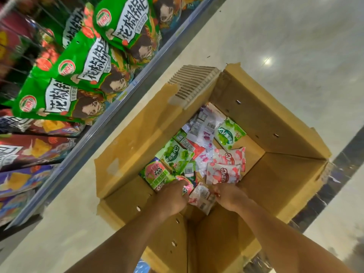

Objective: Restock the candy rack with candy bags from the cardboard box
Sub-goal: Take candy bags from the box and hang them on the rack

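An open cardboard box (275, 174) stands on the floor and holds several small candy bags, green ones (175, 156) and pink-and-white ones (223, 174). Both my hands reach down into its near corner. My left hand (171, 198) has its fingers curled round a pink and green bag (186, 184). My right hand (229, 196) pinches the edge of a pink-and-white bag (201, 197) that lies between the two hands. The candy rack itself is not clearly in sight.
A shelf unit (110, 119) runs along the left, hung with large green snack bags (82, 66) and darker bags below. The box flaps (137, 138) stand open toward the shelf. Glossy pale floor (275, 36) spreads to the right and behind the box.
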Action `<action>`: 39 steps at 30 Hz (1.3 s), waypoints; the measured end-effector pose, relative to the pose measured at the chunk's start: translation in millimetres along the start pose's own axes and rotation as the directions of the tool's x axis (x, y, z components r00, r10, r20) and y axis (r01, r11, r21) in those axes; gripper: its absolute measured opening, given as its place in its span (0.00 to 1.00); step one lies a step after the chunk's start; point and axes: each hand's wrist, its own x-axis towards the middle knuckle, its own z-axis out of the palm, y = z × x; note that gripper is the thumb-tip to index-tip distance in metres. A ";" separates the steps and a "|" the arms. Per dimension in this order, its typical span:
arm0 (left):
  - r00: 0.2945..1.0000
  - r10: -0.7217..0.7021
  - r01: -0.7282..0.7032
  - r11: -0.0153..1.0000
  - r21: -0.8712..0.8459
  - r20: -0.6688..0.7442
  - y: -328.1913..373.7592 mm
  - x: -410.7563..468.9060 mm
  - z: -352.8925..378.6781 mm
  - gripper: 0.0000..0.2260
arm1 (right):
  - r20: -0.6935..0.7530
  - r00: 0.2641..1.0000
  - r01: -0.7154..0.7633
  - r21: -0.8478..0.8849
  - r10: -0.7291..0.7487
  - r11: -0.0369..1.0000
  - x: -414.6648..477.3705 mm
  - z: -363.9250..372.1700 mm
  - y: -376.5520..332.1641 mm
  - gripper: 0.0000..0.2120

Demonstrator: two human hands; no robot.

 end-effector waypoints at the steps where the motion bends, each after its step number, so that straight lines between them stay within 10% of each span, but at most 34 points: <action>1: 1.000 0.001 -0.001 1.000 -0.008 -0.002 -0.9 3.6 1.4 0.20 | -0.003 1.000 -0.008 0.029 0.008 1.000 3.1 2.1 -2.1 0.14; 13: 0.994 -0.113 0.109 0.965 -0.239 -0.005 -18.1 12.6 15.9 0.17 | -0.040 0.998 0.044 -0.125 -0.050 0.991 17.4 26.5 -28.4 0.10; 23: 0.958 -0.226 0.284 0.637 -0.716 0.179 25.1 -22.3 -4.8 0.16 | -0.274 0.956 0.180 0.278 -0.102 0.944 -36.3 -11.4 -34.2 0.06; 27: 0.958 -0.146 0.284 0.387 -0.877 0.246 40.3 -24.8 -9.7 0.24 | -0.313 0.937 0.298 0.496 -0.152 0.816 -60.7 -17.6 -50.1 0.03; 31: 0.964 -0.215 0.228 0.387 -0.894 0.154 36.3 -15.7 -12.6 0.36 | -0.187 0.960 0.279 0.680 -0.208 0.678 -66.0 -25.9 -60.1 0.11; 39: 0.951 -0.295 0.153 0.178 -0.972 0.095 16.0 0.7 -25.6 0.20 | -0.193 0.962 0.118 0.933 0.193 0.340 19.6 -127.0 -44.0 0.11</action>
